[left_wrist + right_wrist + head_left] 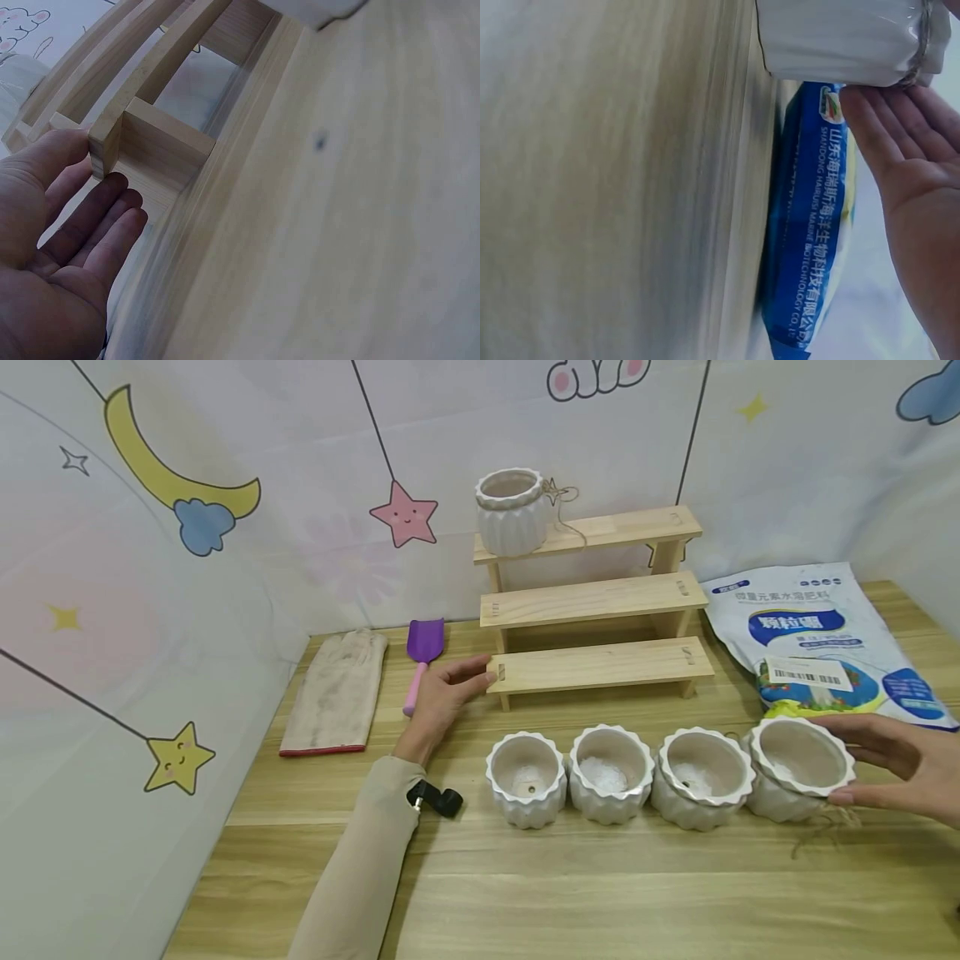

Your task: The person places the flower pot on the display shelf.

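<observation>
My left hand (pixel 448 693) is at the left end of the lowest step of a three-step wooden plant stand (pixel 600 667). Its thumb and forefinger pinch the step's corner, while the other fingers (pixel 112 244) extend below. At the right, my right hand (pixel 911 764) holds a white fluted flowerpot (pixel 798 760), thumb in front and fingers behind. Twine circles that pot (pixel 840 41) under its rim. It ends a row of similar pots, including a left one (pixel 527 781), a second (pixel 611 775) and a third (pixel 702 778); white material lies inside them.
Another white pot (pixel 512 514) with twine stands on the top step, at its left. Left of the stand lie a purple toy-like shovel (pixel 426 642) and a beige cloth glove (pixel 336 693). A printed fertilizer bag (pixel 817 635) lies behind my right hand.
</observation>
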Available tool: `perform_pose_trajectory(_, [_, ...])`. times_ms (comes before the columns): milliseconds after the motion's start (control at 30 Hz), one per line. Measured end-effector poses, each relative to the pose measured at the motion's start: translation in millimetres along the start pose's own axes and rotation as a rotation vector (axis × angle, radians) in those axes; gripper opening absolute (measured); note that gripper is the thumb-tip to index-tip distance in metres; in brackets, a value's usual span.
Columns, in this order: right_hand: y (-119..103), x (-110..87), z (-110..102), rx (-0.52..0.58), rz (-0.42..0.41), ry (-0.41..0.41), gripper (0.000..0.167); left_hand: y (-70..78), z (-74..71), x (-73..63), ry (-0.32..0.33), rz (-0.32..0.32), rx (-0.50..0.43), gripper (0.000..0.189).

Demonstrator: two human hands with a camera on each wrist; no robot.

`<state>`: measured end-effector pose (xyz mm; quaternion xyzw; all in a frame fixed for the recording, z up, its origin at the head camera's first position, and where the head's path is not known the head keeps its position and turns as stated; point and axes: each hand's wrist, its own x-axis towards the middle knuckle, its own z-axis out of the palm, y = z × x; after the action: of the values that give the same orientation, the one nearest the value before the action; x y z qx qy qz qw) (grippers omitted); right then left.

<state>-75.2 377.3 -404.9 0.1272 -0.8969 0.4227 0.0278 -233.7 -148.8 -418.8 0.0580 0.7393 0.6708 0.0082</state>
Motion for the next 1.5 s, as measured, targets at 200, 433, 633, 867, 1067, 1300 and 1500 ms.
perform_pose_trajectory(200, [1, -2.1, 1, 0.047, -0.047, 0.014, 0.081, 0.6, 0.7, 0.0, -0.001, 0.0, 0.002, 0.038])
perform_pose_trajectory(433, [2, -1.0, 2, 0.096, -0.098, 0.032, 0.084, 0.9, 0.1, -0.5, 0.002, -0.007, 0.003, 0.038])
perform_pose_trajectory(633, [5, 0.5, 1, 0.072, -0.078, 0.007, 0.086, 1.3, -0.4, -0.5, -0.004, -0.008, 0.005, 0.037])
perform_pose_trajectory(867, [10, 5.1, 0, 0.087, -0.131, -0.087, 0.093, 3.2, -0.6, -2.2, -0.008, -0.015, 0.019, 0.037])
perform_pose_trajectory(1067, [10, 7.0, 1, 0.108, -0.18, -0.094, 0.094, 3.7, -0.6, -2.2, -0.009, -0.014, 0.022, 0.038])
perform_pose_trajectory(1300, [3, 5.5, 2, 0.004, -0.061, -0.039, 0.09, 3.5, -0.7, -1.6, -0.009, -0.017, 0.023, 0.038])
perform_pose_trajectory(1500, [1, 4.3, 6, -0.029, -0.021, -0.002, 0.09, 3.1, -0.5, -1.8, -0.008, -0.013, 0.018, 0.037])
